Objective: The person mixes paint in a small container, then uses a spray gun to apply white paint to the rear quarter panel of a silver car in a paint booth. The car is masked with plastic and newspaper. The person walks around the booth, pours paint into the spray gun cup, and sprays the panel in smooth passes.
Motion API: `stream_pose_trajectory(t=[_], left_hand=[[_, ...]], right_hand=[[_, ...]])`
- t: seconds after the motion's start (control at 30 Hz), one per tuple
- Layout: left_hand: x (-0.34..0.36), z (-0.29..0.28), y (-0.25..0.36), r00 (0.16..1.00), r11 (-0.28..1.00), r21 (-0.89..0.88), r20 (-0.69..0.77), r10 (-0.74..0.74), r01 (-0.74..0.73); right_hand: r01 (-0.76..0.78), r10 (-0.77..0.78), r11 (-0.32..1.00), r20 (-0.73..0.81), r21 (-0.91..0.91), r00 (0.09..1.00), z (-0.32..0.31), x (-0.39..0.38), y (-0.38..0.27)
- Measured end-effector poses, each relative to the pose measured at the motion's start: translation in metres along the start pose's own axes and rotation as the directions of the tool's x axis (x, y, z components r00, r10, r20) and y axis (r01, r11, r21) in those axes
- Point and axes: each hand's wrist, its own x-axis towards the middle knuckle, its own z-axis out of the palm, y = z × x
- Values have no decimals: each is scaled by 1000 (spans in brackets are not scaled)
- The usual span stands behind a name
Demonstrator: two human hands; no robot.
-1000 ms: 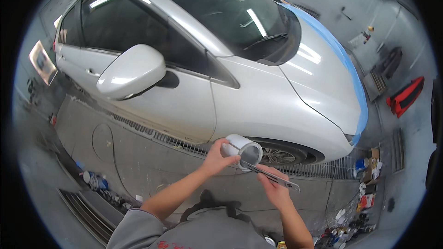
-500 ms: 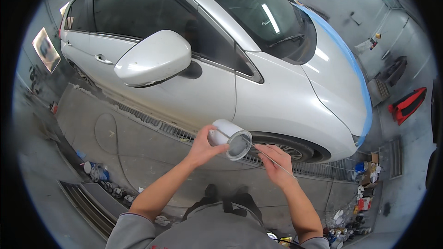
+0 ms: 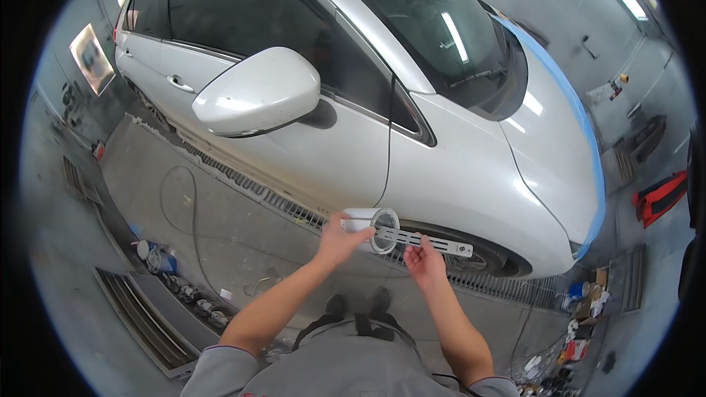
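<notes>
My left hand grips a white roll of masking film, its open core facing me. A strip pulled from the roll runs to the right, and my right hand holds it from below with the fingers up. Both hands are just in front of the silver car's front door, near the front wheel. The white side mirror juts out above my hands.
Blue masking tape runs along the bonnet's far edge. A floor drain grate lies beside the car. Cans and clutter sit on the floor at left; boxes and bottles at right. A red object lies far right.
I have come closer to the car; the mirror looms larger. The roll moved up toward the door, and the strip is drawn out further to the right.
</notes>
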Motion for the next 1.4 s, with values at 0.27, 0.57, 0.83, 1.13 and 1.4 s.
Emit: stream_pose_trajectory(t=[0.27, 0.57, 0.83, 1.13, 1.4], left_hand=[[37, 39, 15, 980, 867, -458, 61, -191, 197], [77, 55, 16, 982, 746, -642, 75, -171, 179], [73, 56, 29, 986, 649, -746, 63, -157, 151], [98, 65, 21, 969, 707, -667, 108, -221, 235], [84, 22, 74, 976, 732, -646, 161, -146, 216]], right_hand=[[100, -30, 829, 135, -550, 990, 98, 68, -124], [227, -6, 360, 241, -905, 970, 243, 88, -208], [222, 20, 172, 229, -960, 973, 303, 92, -228], [268, 2, 80, 269, -960, 963, 340, 85, -221], [409, -150, 404, 382, -818, 912, 282, 43, -249]])
